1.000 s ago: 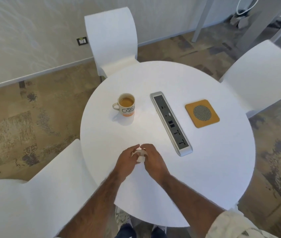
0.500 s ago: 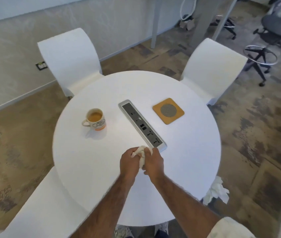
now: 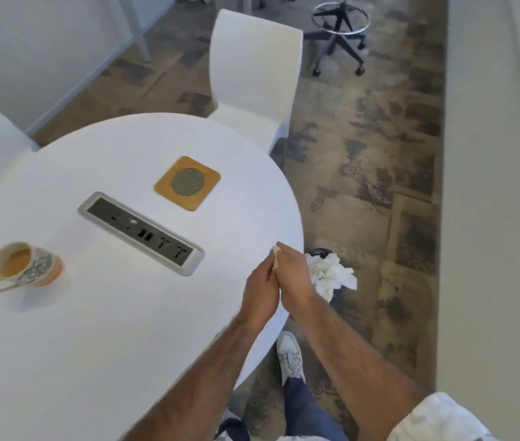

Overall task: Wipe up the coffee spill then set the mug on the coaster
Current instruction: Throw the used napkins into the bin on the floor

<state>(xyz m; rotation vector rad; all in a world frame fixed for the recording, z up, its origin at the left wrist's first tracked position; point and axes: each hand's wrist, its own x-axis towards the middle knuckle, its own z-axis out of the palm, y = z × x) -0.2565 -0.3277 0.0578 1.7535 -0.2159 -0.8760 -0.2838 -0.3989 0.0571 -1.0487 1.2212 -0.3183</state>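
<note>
A mug full of coffee stands at the left of the round white table. The orange square coaster with a grey mesh centre lies at the far side, bare. My left hand and my right hand are pressed together over the table's right edge, both closed on a crumpled white tissue that peeks out between them. No spill shows on the tabletop.
A grey power socket strip is set in the table between mug and coaster. On the floor just right of the table sits a dark bin with crumpled white tissues. White chairs ring the table; an office chair base stands beyond.
My hands, still clasped on the tissue, have moved right from the table's middle to its right edge. My head has turned right, bringing the bin into view.
</note>
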